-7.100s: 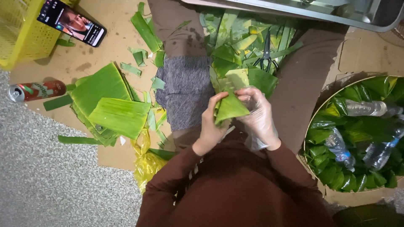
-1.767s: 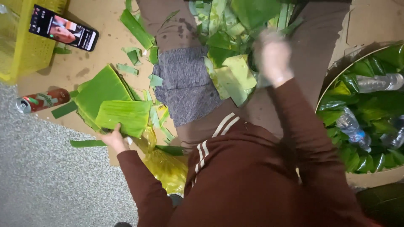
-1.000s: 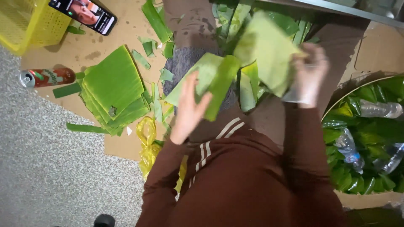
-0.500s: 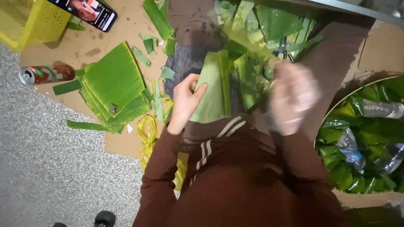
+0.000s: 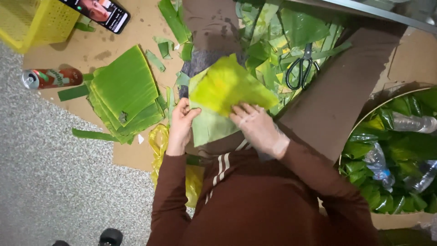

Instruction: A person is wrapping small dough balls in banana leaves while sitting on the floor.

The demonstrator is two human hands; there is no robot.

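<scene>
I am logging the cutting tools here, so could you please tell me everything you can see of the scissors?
The scissors have dark, seemingly black loop handles and slim metal blades. They look nearly closed and lie flat on the heap of green leaf scraps, blades pointing away from the person, handles nearer. Neither hand touches them; the right hand, in a clear glove, rests on a yellow-green leaf piece nearby.

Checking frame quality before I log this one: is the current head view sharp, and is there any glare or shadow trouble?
Head view: sharp overall, with the left hand and right hand crisp on the folded leaf; even lighting, soft shadows; slight sheen on the plastic bottles at right; the phone is cut off by the top edge.
</scene>
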